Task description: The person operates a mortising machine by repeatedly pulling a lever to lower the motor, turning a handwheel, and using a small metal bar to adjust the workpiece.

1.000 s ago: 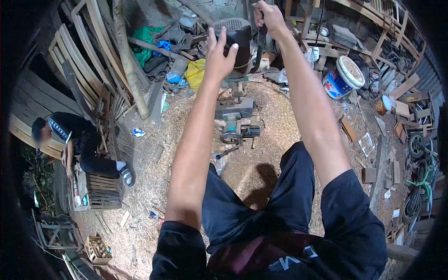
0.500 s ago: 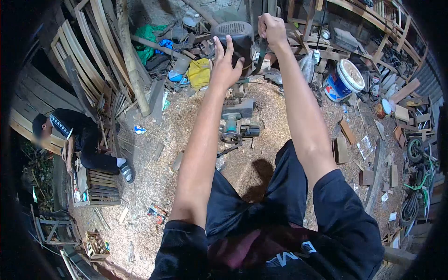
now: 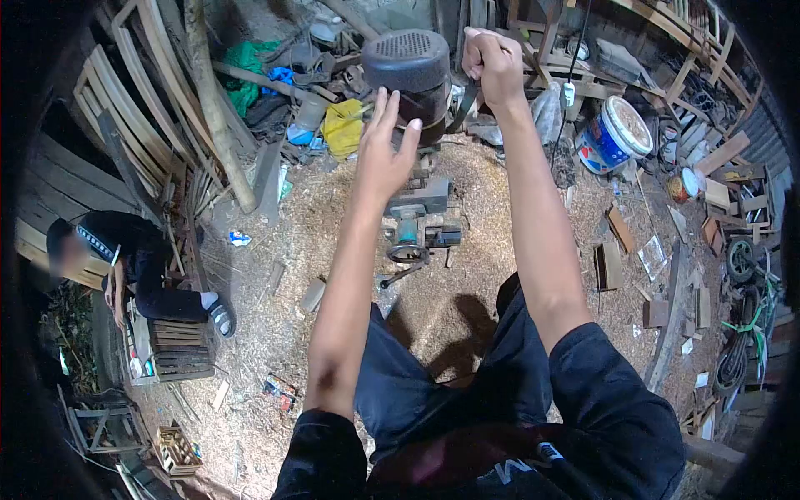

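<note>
A dark motor-like housing with a perforated round top [image 3: 406, 60] stands upright on the machine in front of me. My left hand [image 3: 387, 146] is open, fingers stretched and thumb apart, just at the lower front of that housing; whether it touches cannot be told. To the right of the housing, my right hand [image 3: 493, 67] is closed in a fist at the upper end of a dark, flat, strap-like piece [image 3: 463, 108]. Below lies the machine's metal vise-like base [image 3: 419, 198], with a handwheel [image 3: 407, 253] and a crank handle [image 3: 400, 277] nearer to me.
Wood shavings cover the floor [image 3: 275, 342]. At left a person [image 3: 137, 250] sits beside a slatted wooden crate [image 3: 179, 350]. A white-and-blue bucket [image 3: 607, 137] stands at right. A yellow cloth or bag [image 3: 343, 129], leaning wooden pieces [image 3: 125, 108] and a small bicycle [image 3: 742, 325] surround the work area.
My left hand has moved down and slightly left from the housing's side. My right fist has shifted slightly right and down. The view has shifted a little; the seated person leans lower.
</note>
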